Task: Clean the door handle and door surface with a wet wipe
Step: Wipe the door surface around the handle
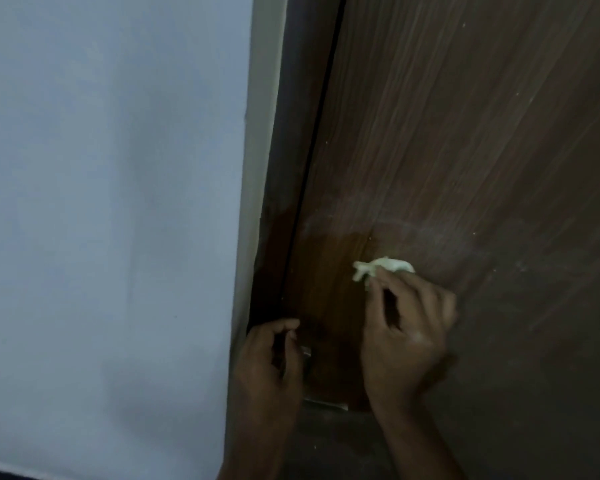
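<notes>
Lower centre of frame: right hand (pixel 404 336) pinches a crumpled white wet wipe (pixel 383 267) w/ fingers curled, pressing it on the brown wood-grain door (pixel 465 133); darker damp patch around it, dusty smears above. Left hand (pixel 269 362), bottom centre, is curled round the mostly hidden metal door handle (pixel 306 353) at the door's left edge. Pale blue-grey wall (pixel 111 202) fills the left side.

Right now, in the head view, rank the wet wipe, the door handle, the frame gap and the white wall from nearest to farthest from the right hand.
1. Wet wipe: pinched in the right hand, at its fingertips.
2. Door handle: lower left, mostly hidden by the left hand.
3. Frame gap: dark line left of the door.
4. White wall: far left.
</notes>
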The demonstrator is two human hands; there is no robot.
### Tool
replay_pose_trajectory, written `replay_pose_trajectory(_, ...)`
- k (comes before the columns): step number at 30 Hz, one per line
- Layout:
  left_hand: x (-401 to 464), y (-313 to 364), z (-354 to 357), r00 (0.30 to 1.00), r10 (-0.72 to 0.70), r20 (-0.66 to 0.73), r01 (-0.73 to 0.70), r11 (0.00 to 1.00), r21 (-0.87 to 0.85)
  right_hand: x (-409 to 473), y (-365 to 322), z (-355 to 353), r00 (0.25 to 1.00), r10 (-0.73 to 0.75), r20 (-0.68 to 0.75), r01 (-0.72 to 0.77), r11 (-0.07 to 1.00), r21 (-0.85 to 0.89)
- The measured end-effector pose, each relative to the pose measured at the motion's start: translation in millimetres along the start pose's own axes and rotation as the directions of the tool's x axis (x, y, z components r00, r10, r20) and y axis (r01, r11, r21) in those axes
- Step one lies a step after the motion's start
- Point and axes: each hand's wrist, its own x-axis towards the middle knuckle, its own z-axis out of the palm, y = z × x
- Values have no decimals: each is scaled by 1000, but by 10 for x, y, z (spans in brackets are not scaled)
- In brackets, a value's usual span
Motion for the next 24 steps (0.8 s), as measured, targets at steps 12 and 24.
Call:
replay_pose_trajectory(12,8,39,-16,999,53,-2,-53,998,-33,102,-95,96,999,-49,-6,49,999,2)
replay_pose_trajectory(24,-221,-105,37,1000,-8,-14,8,1000,-19,-49,-77,213,961,-251,120,253,968,-1)
